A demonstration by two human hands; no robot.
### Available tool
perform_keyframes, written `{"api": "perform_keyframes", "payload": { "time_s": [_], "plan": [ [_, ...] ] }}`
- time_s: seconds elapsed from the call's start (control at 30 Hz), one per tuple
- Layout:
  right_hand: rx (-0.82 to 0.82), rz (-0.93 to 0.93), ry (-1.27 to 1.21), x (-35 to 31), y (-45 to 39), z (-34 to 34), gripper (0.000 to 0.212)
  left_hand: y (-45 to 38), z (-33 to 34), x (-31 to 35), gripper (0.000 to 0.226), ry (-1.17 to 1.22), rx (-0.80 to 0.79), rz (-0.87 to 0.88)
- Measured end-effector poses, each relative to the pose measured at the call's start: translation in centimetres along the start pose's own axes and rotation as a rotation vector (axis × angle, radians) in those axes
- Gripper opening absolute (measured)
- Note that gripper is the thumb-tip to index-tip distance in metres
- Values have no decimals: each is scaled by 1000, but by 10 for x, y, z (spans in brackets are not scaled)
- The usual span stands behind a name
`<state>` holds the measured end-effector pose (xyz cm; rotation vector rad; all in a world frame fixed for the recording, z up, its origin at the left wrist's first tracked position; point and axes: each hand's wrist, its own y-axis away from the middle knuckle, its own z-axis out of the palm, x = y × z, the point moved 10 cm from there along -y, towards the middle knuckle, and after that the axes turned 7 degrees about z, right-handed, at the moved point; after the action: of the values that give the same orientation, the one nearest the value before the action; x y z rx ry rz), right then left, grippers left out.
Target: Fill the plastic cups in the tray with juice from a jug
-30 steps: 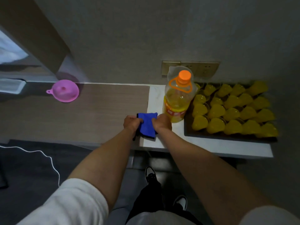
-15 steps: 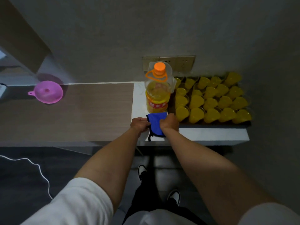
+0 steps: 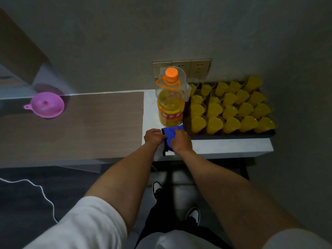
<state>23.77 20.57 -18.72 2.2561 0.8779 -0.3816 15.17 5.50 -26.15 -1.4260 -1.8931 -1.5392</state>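
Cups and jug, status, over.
Both hands, left and right, gripping blue cloth at counter edge. Jug capped, upright beside tray. Cups visibly filled yellow. Nothing blocking.

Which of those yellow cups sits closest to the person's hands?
The cup at the tray's front-left corner, beside the jug; it lies just right of the right hand, every other cup farther off.

Lower half of the blue cloth (image 3: 171,134) hidden behind the right hand (image 3: 180,141); fingertips of the left hand (image 3: 153,137) buried in its fold; left end of the tabletop (image 3: 71,123) cut off by the picture's edge; label print on the jug (image 3: 170,103) too blurred to read; tray (image 3: 233,136) mostly covered by cups (image 3: 231,108).
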Motion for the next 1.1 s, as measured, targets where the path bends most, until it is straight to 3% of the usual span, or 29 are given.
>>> {"api": "perform_keyframes", "payload": {
  "time_s": [0.27, 0.5, 0.87, 1.1],
  "plan": [
    [-192, 12, 67, 9, -9, 39, 64, 18, -1, 22, 42, -187, -21, 136],
    [-236, 2, 107, 9, -14, 52, 64, 15, -11, 23, 35, -218, 67, 216],
    [-257, -26, 11, -2, -7, 34, 55, 26, -24, 38, 25, -142, 135, 288],
    [-220, -83, -157, -26, 17, 0, 28, 44, -35, 56, 13, -81, 130, 288]
  ]
}}
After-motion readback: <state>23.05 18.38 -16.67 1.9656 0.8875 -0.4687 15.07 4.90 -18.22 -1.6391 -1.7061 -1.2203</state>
